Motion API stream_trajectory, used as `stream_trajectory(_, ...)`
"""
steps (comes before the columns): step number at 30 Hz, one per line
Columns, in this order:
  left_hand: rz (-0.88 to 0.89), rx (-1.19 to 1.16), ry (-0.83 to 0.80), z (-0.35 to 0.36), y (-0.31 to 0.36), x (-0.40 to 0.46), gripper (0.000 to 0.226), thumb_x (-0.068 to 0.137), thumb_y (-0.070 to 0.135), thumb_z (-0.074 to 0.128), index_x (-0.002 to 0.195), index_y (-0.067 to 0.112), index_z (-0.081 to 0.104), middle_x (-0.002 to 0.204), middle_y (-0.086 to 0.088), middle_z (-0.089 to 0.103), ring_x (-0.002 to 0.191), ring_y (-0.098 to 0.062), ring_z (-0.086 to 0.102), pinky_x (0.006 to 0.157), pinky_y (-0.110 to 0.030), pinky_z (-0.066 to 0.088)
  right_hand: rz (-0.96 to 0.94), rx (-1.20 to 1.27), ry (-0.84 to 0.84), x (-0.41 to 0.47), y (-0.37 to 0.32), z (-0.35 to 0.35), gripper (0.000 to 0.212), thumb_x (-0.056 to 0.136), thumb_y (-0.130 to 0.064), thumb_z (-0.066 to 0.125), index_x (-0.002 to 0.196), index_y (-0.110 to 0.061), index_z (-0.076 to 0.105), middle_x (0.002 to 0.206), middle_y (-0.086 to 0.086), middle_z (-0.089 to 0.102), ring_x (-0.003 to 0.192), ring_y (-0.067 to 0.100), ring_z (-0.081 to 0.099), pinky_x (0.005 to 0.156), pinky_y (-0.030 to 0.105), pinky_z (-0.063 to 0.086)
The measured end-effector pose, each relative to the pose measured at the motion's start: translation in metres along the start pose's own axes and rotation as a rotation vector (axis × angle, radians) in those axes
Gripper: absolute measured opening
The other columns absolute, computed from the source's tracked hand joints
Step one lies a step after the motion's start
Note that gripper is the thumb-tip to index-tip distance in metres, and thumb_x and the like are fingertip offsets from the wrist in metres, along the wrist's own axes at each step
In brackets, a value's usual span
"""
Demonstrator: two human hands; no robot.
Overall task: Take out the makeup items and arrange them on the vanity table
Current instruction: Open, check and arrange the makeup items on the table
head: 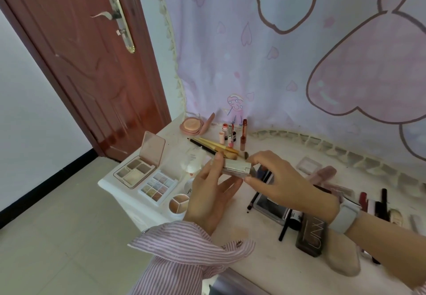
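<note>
Both hands hold one silver case [236,168] above the vanity table [260,255]: my left hand [212,193] pinches its left end, my right hand [280,179] the other, prob. to open it w/o dropping.

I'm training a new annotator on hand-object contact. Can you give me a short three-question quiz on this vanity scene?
1. True or false: both hands hold the silver case above the vanity table.
2. Which wrist wears the grey watch? A) left B) right C) neither
3. Fill in: the pink four-pan palette near the table's left edge has its lid ____.

Key:
1. True: the left hand grips one end and the right hand pinches the other.
2. B
3. open
</note>
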State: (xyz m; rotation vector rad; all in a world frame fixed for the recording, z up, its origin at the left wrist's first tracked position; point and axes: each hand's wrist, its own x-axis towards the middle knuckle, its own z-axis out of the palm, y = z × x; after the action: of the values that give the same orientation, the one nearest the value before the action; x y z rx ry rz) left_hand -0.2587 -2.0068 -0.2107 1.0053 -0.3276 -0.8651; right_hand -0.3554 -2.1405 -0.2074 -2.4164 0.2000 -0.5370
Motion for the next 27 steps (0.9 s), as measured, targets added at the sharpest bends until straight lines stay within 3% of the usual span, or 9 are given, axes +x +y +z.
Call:
stream_trajectory(5, 0.124, 0.074, 0.063, -0.006, -0.005, -0.012, 0.036, 0.075, 0.043, 0.061, 0.109, 0.031, 0.067, 0.102, 0.004, 0.071, 0.103, -0.02, 0.065, 0.092, -0.037, 0.049, -0.051, 0.109, -0.054, -0.005, -0.012, -0.001, 0.036, 0.085, -0.041, 0.05, 0.119, -0.03, 0.055, 0.106, -0.025, 0.051, 0.099, -0.009, 0.048, 0.081, 0.005, 0.036)
stream_trajectory(8, 0.092, 0.009, 0.069, -0.004, -0.006, -0.018, 0.037, 0.079, 0.05, 0.055, 0.099, 0.024, 0.072, 0.101, -0.006, 0.071, 0.101, -0.027, 0.066, 0.084, -0.037, 0.055, -0.089, 0.02, -0.164, -0.005, -0.016, -0.003, 0.04, 0.085, -0.043, 0.054, 0.124, -0.033, 0.048, 0.113, -0.026, 0.045, 0.104, -0.01, 0.045, 0.085, 0.004, 0.036)
stream_trajectory(11, -0.004, 0.041, 0.109, 0.0, -0.005, -0.022, 0.054, 0.081, 0.056, 0.046, 0.107, 0.013, 0.066, 0.105, -0.018, 0.069, 0.103, -0.032, 0.064, 0.082, -0.037, 0.056, -0.138, -0.038, -0.104, -0.008, -0.021, -0.002, 0.011, 0.091, -0.025, 0.053, 0.1, -0.031, 0.051, 0.098, -0.023, 0.044, 0.088, -0.004, 0.048, 0.073, 0.01, 0.039)
stream_trajectory(13, -0.012, 0.101, 0.115, 0.003, -0.004, -0.024, 0.064, 0.077, 0.06, 0.048, 0.12, 0.015, 0.057, 0.112, -0.016, 0.066, 0.106, -0.029, 0.063, 0.09, -0.039, 0.052, -0.146, -0.082, 0.007, -0.008, -0.026, -0.002, 0.009, 0.09, -0.018, 0.052, 0.088, -0.027, 0.05, 0.088, -0.015, 0.044, 0.075, 0.004, 0.046, 0.066, 0.017, 0.038)
stream_trajectory(17, 0.178, 0.192, 0.117, 0.008, -0.006, -0.029, 0.082, 0.06, 0.055, 0.067, 0.134, 0.035, 0.038, 0.119, -0.002, 0.061, 0.108, -0.017, 0.061, 0.094, -0.034, 0.048, -0.151, -0.162, 0.037, -0.004, -0.037, 0.003, 0.032, 0.092, -0.024, 0.053, 0.124, -0.022, 0.054, 0.093, -0.007, 0.043, 0.073, 0.003, 0.041, 0.066, 0.016, 0.035)
stream_trajectory(20, 0.217, 0.09, 0.156, 0.005, -0.002, -0.033, 0.06, 0.067, 0.042, 0.069, 0.121, 0.023, 0.051, 0.102, -0.007, 0.067, 0.096, -0.021, 0.066, 0.085, -0.033, 0.052, -0.108, 0.007, 0.035, -0.005, -0.044, 0.002, 0.045, 0.088, -0.027, 0.06, 0.132, -0.023, 0.049, 0.096, -0.026, 0.041, 0.084, -0.007, 0.043, 0.073, 0.007, 0.034)
stream_trajectory(22, 0.116, -0.061, 0.152, 0.001, 0.002, -0.036, 0.048, 0.077, 0.041, 0.064, 0.115, 0.013, 0.054, 0.104, -0.013, 0.068, 0.098, -0.029, 0.066, 0.087, -0.039, 0.052, -0.102, 0.113, 0.002, -0.008, -0.044, -0.003, 0.044, 0.088, -0.02, 0.061, 0.131, -0.021, 0.051, 0.105, -0.03, 0.043, 0.091, -0.006, 0.049, 0.077, 0.005, 0.038)
stream_trajectory(25, -0.04, -0.245, 0.13, -0.002, 0.003, -0.042, 0.034, 0.081, 0.041, 0.061, 0.1, 0.013, 0.063, 0.104, -0.018, 0.068, 0.097, -0.032, 0.066, 0.081, -0.038, 0.056, -0.145, 0.093, -0.026, -0.014, -0.041, -0.004, 0.034, 0.089, -0.005, 0.057, 0.122, -0.01, 0.059, 0.108, -0.01, 0.054, 0.097, -0.003, 0.05, 0.088, 0.006, 0.036)
stream_trajectory(27, -0.093, -0.306, 0.115, -0.001, 0.002, -0.045, 0.041, 0.078, 0.041, 0.063, 0.107, 0.013, 0.056, 0.101, -0.019, 0.069, 0.095, -0.033, 0.067, 0.076, -0.037, 0.058, -0.176, 0.065, -0.014, -0.016, -0.042, -0.004, 0.029, 0.088, -0.002, 0.056, 0.116, -0.006, 0.063, 0.103, -0.003, 0.057, 0.097, -0.004, 0.049, 0.089, 0.008, 0.037)
